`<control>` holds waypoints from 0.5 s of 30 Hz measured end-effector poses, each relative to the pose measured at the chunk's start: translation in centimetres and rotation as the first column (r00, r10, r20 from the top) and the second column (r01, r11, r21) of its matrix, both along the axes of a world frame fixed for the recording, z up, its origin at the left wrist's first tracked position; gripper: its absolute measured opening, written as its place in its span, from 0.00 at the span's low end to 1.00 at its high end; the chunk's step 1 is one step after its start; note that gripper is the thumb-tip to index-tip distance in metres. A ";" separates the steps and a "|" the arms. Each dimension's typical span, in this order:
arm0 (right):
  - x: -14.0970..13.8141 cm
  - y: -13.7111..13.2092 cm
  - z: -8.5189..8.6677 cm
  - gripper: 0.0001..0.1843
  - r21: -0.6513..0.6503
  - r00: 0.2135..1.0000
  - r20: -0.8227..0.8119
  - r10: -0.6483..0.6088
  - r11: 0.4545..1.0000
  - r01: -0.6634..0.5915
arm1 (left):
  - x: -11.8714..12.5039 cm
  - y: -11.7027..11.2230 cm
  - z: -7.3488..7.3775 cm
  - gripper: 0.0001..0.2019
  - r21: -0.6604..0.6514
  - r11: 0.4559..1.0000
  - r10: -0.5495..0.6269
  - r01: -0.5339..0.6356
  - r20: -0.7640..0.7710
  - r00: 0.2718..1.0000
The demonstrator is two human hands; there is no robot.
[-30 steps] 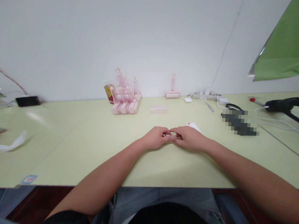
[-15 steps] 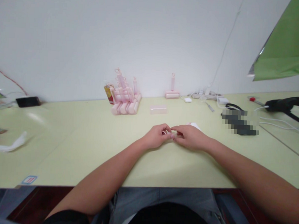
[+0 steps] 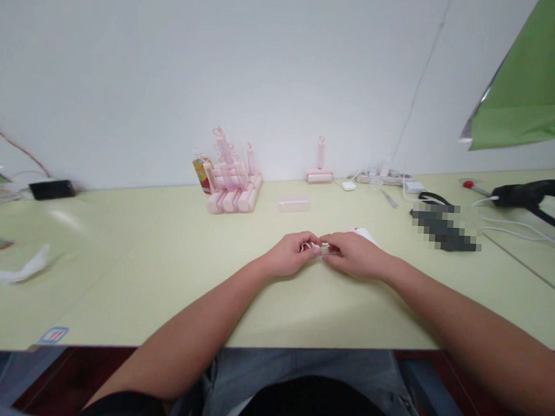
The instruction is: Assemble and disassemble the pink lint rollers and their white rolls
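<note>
Between my hands, just above the table [image 3: 163, 264], is a slim pale handle [image 3: 325, 250] with a cord loop, much like those on the lint rollers by the wall. My left hand [image 3: 290, 256] pinches its loop end between thumb and fingers. Curled around the other end is my right hand [image 3: 354, 254], which hides most of that part. A white and pink piece [image 3: 365, 235] pokes out behind the right hand; whether it touches the hand I cannot tell. Farther back lies a clear pinkish cover [image 3: 293, 202].
Several pink lint rollers [image 3: 234, 190] are stacked at the wall beside a yellow and red packet [image 3: 202, 173]. Another lint roller [image 3: 319, 173] stands right of them. A power strip [image 3: 386, 176], cables and a black strap [image 3: 546, 191] occupy the right; a black phone [image 3: 52, 189] lies left.
My fingertips have drawn slightly apart, so more of the pale handle shows between them. The right hand's white and pink neighbour shows a little farther right.
</note>
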State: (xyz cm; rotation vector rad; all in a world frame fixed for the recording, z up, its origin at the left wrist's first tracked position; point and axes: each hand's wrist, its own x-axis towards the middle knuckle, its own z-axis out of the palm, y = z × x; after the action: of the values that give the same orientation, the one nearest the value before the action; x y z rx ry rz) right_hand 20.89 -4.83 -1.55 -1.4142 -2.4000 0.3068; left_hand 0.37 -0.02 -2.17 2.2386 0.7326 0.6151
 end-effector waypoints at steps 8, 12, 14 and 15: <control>0.0 0.0 0.0 0.14 -0.006 0.999 0.045 -0.024 1.000 0.024 | 0.1 0.0 -0.3 0.16 -0.064 0.997 0.051 -0.050 0.002 0.999; 0.0 0.0 0.0 0.13 0.000 0.998 0.064 -0.027 1.000 0.027 | 0.1 0.0 -0.2 0.15 -0.088 0.996 0.023 -0.023 0.005 1.000; 0.0 -0.1 0.1 0.12 0.002 0.997 0.072 -0.027 1.000 0.027 | 0.0 0.0 -0.2 0.16 -0.074 0.997 0.027 -0.029 -0.027 0.999; -0.1 -0.1 0.1 0.12 0.002 0.996 0.079 -0.030 1.000 0.030 | 0.0 0.0 -0.1 0.17 -0.064 0.997 0.032 -0.035 -0.052 0.998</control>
State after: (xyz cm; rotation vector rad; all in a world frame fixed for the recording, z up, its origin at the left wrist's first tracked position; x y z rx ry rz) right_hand 20.84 -4.97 -1.43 -1.4869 -2.4379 0.2469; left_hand 0.39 -0.01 -2.25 2.1929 0.8053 0.5447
